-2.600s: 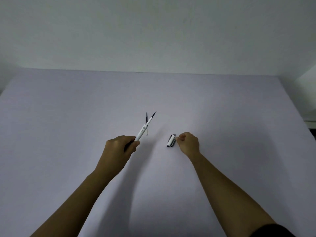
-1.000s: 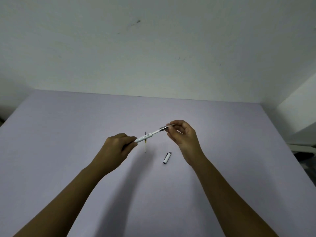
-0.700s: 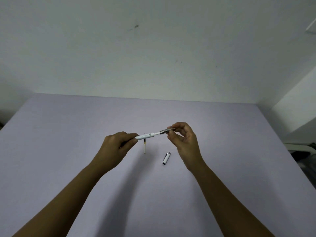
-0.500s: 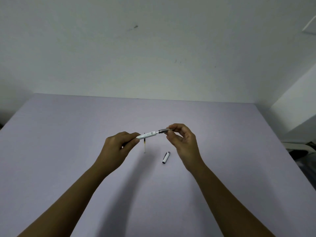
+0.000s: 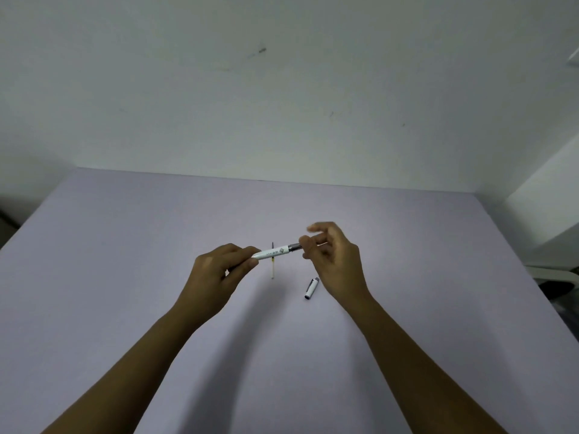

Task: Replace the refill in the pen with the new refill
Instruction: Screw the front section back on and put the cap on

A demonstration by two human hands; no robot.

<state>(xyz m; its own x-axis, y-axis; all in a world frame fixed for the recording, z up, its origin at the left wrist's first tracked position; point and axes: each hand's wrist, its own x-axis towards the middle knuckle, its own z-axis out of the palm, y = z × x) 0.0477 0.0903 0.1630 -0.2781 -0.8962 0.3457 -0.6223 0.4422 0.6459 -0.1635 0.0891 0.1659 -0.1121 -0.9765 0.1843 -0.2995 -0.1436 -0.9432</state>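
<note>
Resting nearest on the lilac bench (image 5: 125, 277), the white pen cap (image 5: 311, 288), lying just right of centre and untouched. Above it, holding the white pen (image 5: 275, 252) level over the bench: left hand (image 5: 216, 270) with grip pinching the barrel end, right hand (image 5: 335, 261) with grip pinching the dark tip section, index finger now lifting off where half a second ago it was curling over. Probably unscrewing that section to free the old refill. Lying just beyond, partly hidden behind the barrel, the spare refill (image 5: 273, 267), unmoved since earlier frames. Compared with the earliest frame, right hand no longer beside the cap.
</note>
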